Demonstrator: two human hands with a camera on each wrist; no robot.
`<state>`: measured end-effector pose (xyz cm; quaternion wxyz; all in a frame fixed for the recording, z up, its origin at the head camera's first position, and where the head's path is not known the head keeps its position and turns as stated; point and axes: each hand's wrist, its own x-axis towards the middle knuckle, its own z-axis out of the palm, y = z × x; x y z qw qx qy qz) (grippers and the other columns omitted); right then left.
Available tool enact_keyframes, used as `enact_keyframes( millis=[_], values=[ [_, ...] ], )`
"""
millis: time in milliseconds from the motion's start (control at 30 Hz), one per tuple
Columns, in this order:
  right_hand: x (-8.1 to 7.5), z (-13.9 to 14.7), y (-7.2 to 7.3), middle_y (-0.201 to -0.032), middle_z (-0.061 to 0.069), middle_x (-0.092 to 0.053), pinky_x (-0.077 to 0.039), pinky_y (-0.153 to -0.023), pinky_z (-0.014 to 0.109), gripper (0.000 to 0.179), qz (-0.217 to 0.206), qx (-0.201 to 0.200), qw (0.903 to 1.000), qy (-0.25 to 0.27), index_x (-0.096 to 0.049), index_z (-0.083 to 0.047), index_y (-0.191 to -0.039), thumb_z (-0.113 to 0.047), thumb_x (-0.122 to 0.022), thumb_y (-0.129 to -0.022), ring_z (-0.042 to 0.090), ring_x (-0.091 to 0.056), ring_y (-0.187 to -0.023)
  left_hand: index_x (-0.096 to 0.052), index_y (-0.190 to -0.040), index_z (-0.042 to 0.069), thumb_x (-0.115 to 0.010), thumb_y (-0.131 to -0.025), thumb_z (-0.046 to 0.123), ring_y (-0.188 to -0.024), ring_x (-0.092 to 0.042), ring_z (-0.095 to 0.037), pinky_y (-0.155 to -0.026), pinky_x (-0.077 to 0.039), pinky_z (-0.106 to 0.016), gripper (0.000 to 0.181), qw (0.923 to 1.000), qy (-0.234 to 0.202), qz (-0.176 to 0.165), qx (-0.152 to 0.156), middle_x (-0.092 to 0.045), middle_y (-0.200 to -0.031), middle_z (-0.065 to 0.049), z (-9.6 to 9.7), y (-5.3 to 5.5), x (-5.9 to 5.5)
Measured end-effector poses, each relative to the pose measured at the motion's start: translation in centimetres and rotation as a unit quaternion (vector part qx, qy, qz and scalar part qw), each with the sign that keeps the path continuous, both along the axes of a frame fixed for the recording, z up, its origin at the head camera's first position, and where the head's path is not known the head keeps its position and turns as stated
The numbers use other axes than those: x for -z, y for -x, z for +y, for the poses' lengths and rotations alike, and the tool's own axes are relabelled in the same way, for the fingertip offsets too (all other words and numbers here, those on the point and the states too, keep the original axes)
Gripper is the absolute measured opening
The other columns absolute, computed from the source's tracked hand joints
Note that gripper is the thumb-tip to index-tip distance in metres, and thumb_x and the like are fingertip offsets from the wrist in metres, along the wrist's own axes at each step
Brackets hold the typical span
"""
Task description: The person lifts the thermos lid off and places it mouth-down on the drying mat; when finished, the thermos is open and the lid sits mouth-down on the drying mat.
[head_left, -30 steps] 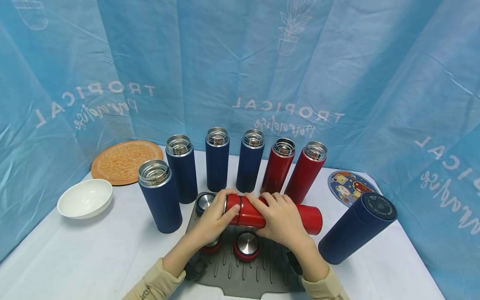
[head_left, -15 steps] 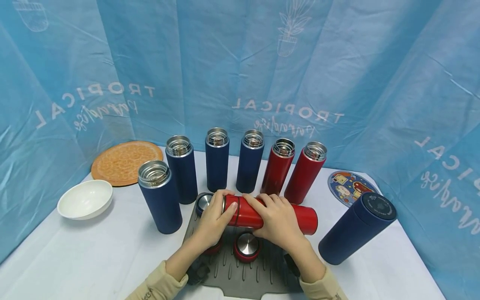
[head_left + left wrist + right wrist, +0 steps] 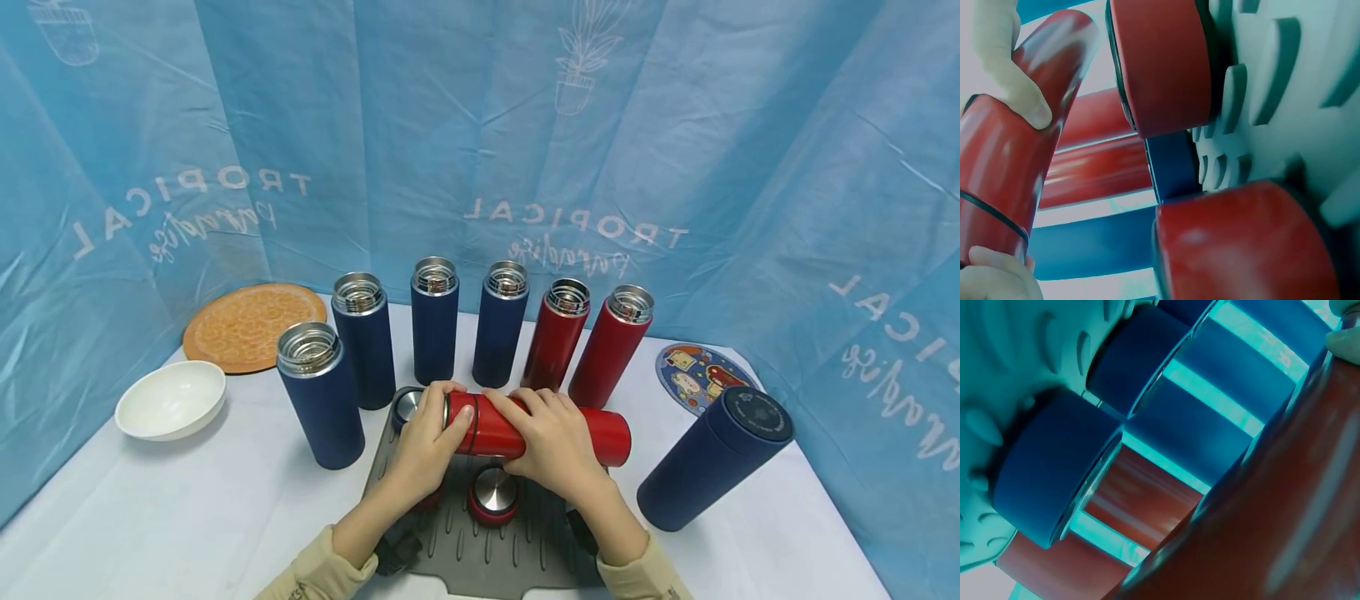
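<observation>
A red thermos [image 3: 611, 437] lies nearly level above the grey ribbed mat [image 3: 487, 567]. At its left end my left hand [image 3: 422, 446] grips the lid, thumb in front and fingers over the top. My right hand [image 3: 558, 446] holds the body around its middle. A dark line crosses the thermos [image 3: 997, 147] where lid and body meet. Below it on the mat stands a red lid [image 3: 495, 489] with a silver top. My left hand mostly hides another red lid [image 3: 427, 500]. A blue lid [image 3: 407, 405] shows behind that hand; two blue lids [image 3: 1057, 465] appear in the right wrist view.
Uncapped blue bottles [image 3: 435, 333] and red bottles [image 3: 611, 346] stand in an arc behind the mat. A blue bottle [image 3: 708, 462] with a dark end up is at right. A white bowl [image 3: 172, 400], orange round mat [image 3: 255, 327] and patterned mat [image 3: 686, 383] lie around.
The red thermos has shifted slightly left in my two hands, its right end most visibly. Both hands keep their hold, and the left hand has turned a little. The other things stay put.
</observation>
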<state>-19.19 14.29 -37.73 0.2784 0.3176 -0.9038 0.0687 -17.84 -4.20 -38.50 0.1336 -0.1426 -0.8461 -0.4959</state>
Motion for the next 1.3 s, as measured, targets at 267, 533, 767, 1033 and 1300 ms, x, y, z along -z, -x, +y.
enact_keyframes(
  millis=[267,533,767,1033,1300],
  values=[
    [-0.5,-0.1,0.2,-0.101,0.008,-0.063,-0.049,-0.078,0.043,0.090,0.088,0.005,0.9940,-0.065,-0.052,-0.028,-0.128,-0.039,-0.088,-0.047,0.026,-0.058,-0.087,-0.043,-0.114,0.008,-0.040,-0.097,0.036,-0.074,-0.053,-0.023,-0.056,-0.044,-0.031,0.033,0.9840,-0.099,-0.144,0.034,-0.053,-0.105,-0.018,-0.5,0.8,0.0],
    [-0.6,0.1,0.3,-0.102,0.008,-0.063,-0.049,-0.078,0.042,0.091,0.080,0.007,0.9944,-0.069,-0.051,-0.028,-0.129,-0.040,-0.088,-0.047,0.026,-0.058,-0.088,-0.039,-0.124,0.010,-0.043,-0.094,0.039,-0.072,-0.055,-0.024,-0.053,-0.048,-0.032,0.042,0.9731,-0.087,-0.197,0.081,-0.053,-0.106,-0.018,-1.0,1.5,-0.2],
    [-0.6,0.3,0.2,-0.103,0.009,-0.062,-0.049,-0.079,0.044,0.093,0.043,0.021,0.9964,-0.070,-0.049,-0.027,-0.131,-0.041,-0.089,-0.048,0.027,-0.058,-0.088,-0.021,-0.141,0.018,-0.074,-0.076,0.024,-0.115,-0.044,-0.028,-0.086,-0.047,-0.040,0.084,0.9660,-0.053,-0.166,0.191,-0.031,-0.138,-0.010,-2.5,2.2,0.0],
    [-1.0,1.0,0.1,-0.106,0.008,-0.062,-0.047,-0.080,0.043,0.095,0.012,0.038,0.9972,-0.064,-0.048,-0.027,-0.133,-0.044,-0.088,-0.048,0.026,-0.058,-0.091,-0.047,-0.127,0.017,-0.074,-0.071,-0.004,-0.125,-0.036,-0.029,-0.090,-0.047,-0.041,0.066,0.9645,-0.049,-0.061,0.252,-0.032,-0.137,-0.008,-3.8,2.8,-0.2],
    [-0.7,0.9,0.1,-0.106,0.008,-0.062,-0.046,-0.080,0.042,0.095,0.008,0.020,0.9985,-0.051,-0.046,-0.028,-0.133,-0.043,-0.088,-0.049,0.026,-0.058,-0.091,-0.053,-0.123,0.016,-0.077,-0.070,0.004,-0.113,-0.047,-0.029,-0.086,-0.050,-0.036,0.059,0.9616,-0.064,-0.082,0.254,-0.043,-0.127,-0.005,-4.5,3.0,-0.4]
  ],
)
